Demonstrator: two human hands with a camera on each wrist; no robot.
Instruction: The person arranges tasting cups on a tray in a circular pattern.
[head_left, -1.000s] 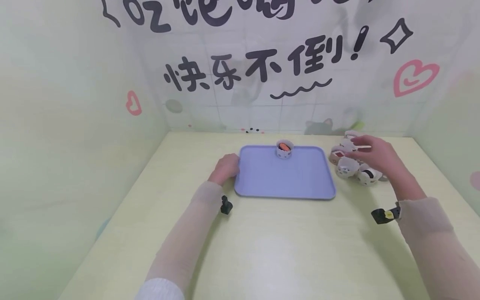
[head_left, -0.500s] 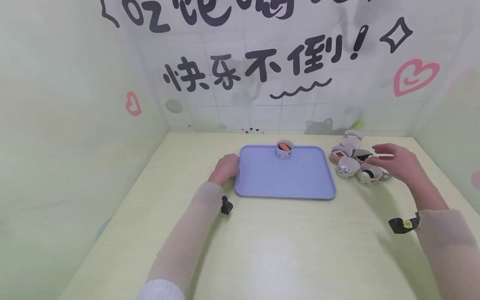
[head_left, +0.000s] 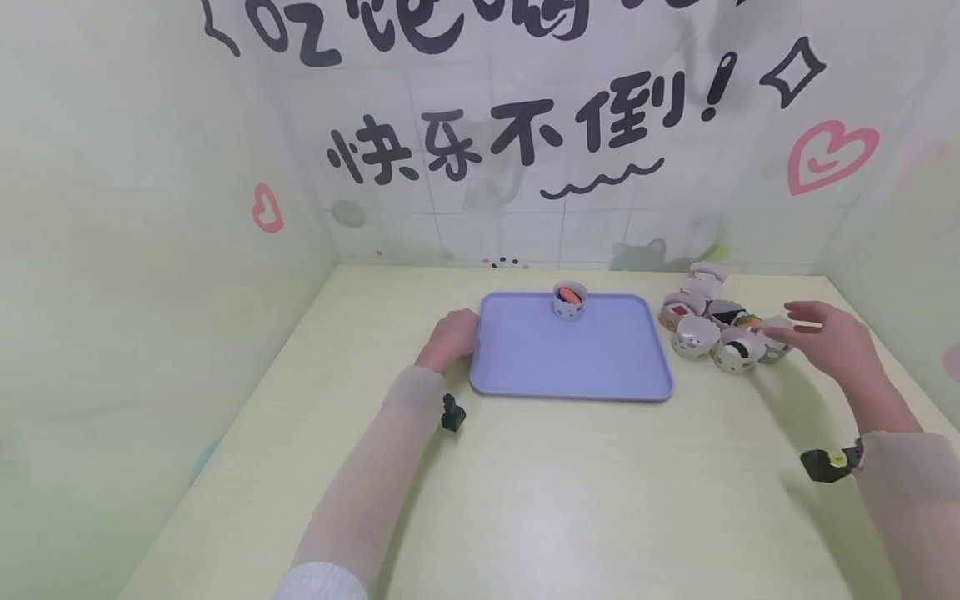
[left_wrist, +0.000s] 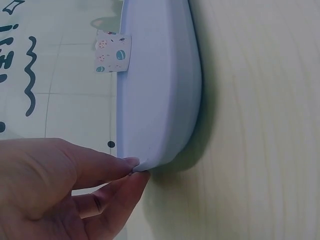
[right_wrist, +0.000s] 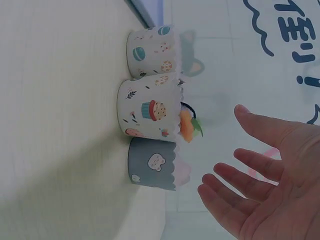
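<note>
My left hand [head_left: 452, 337] pinches the left rim of a light purple tray [head_left: 570, 358]; thumb and fingertips meet on its edge in the left wrist view. Near the tray's far edge stands a small paper baking cup [head_left: 568, 310] holding a black and orange sushi-like piece. My right hand [head_left: 832, 342] hovers at the right side of a cluster of paper cups, fingers spread and holding nothing. In the right wrist view it is apart from a cupcake-print cup [right_wrist: 155, 110] with an orange and green item, and a grey cup [right_wrist: 152, 162] with something pale pink.
The cups stand close together right of the tray, among them a white one [head_left: 696, 340], one with a black and white piece [head_left: 737, 352], and one with a red piece [head_left: 678, 312]. A printed wall [head_left: 487, 225] rises behind the table [head_left: 570, 492].
My right hand has moved right and toward me, from above the middle of the cups to their right side, uncovering several of them. My left hand stays on the tray.
</note>
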